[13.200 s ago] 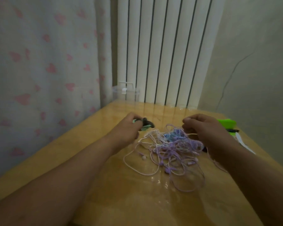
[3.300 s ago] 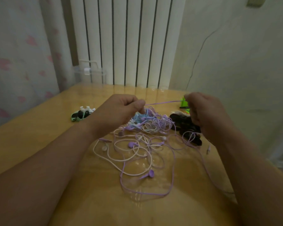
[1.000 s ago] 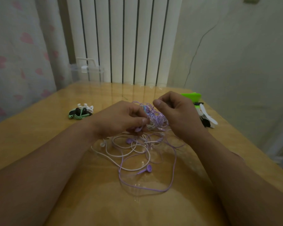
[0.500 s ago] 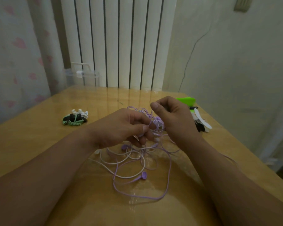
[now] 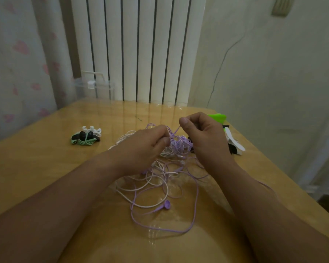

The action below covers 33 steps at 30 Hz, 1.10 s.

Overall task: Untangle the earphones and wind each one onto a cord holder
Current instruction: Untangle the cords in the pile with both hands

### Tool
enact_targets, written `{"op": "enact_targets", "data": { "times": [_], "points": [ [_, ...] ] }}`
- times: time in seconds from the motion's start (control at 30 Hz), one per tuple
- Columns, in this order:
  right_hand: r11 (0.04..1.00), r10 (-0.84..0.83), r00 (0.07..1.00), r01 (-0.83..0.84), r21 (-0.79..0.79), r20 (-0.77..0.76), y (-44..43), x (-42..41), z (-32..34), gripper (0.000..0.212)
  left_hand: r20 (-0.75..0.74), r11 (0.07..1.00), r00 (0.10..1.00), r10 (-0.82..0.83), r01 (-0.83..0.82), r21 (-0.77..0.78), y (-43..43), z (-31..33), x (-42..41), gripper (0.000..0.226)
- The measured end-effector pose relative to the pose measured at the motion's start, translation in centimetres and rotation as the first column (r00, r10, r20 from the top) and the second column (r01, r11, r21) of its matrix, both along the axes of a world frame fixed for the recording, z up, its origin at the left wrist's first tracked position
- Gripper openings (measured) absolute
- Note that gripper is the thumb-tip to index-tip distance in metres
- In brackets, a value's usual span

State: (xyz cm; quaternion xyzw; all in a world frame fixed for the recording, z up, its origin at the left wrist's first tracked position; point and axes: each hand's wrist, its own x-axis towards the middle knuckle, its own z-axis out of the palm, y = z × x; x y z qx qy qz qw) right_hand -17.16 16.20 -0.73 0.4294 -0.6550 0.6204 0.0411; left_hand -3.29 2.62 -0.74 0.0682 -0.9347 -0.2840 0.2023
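At the middle of the bench: the earphone tangle, purple and white cords heaped between both hands, loose loops spilling toward the person.
Right hand: thumb and forefinger pinch one purple strand and hold it raised out of the knot.
Left hand: fingers curled in, thumb against forefinger on the heap's left side, gripping cords there. Which strand it has is hidden.
Free end: a purple earbud lies loose on the near loops, clear of the knot.
Step in hand: by the look of it, teasing one purple cord out of the mass.
Doing it well: no hard tugging, that likely cinches the knot. Better to loosen the heap, trace the pinched strand and feed the free bud back through each loop.
Already wound: a green set on its holder, off to the left, well apart.
Spare holders: a bright green one and a white-and-black cluster, just beyond the right hand.
Back edge: a clear box before the radiator.
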Motion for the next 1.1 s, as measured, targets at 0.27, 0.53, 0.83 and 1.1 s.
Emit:
{"op": "enact_targets", "data": {
  "times": [0.27, 0.53, 0.83, 1.1],
  "points": [
    [1.0, -0.016, 0.999, 0.016, 0.01, -0.033, 0.0, 0.2, 0.0, 0.016, -0.077, 1.0, 0.997, -0.019, 0.018, -0.02, -0.2, 0.0, -0.2, 0.009],
    [1.0, 0.008, 1.0, -0.008, -0.004, -0.017, 0.0, 0.2, 0.2, 0.018, -0.009, 0.945, 0.994, -0.112, 0.109, 0.307, 0.2, 0.6, 0.3, 0.012],
    [0.997, 0.081, 0.986, -0.081, -0.01, 0.145, -0.2, -0.2, -0.1, 0.024, -0.131, 0.618, 0.966, -0.223, 0.244, 0.747, 0.5, 1.5, 0.8, 0.023],
    [0.998, 0.061, 0.992, -0.058, -0.03, 0.115, -0.1, -0.1, -0.1, 0.02, -0.032, 0.664, 0.961, -0.276, 0.215, 0.716, 1.2, 0.4, 0.2, 0.02]
  ]
}}
